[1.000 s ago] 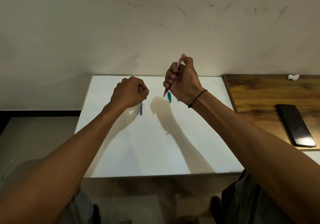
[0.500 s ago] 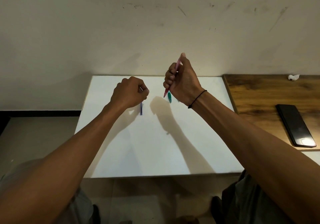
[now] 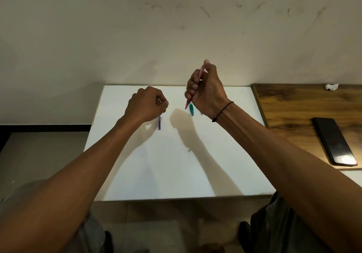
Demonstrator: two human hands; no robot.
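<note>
Barely anything has moved: I see the right hand (image 3: 207,94) still fisted round the pink pen (image 3: 201,74), tip-down above the tabletop (image 3: 176,164), thumb now on its top, probably ready to click, while the left hand (image 3: 147,105) grips the blue pen (image 3: 159,123).

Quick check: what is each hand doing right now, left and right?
Left hand: closed, fingers curled round a thin blue plastic pen.
Right hand: closed round a slim pink plastic pen, thumb on its top end.
</note>
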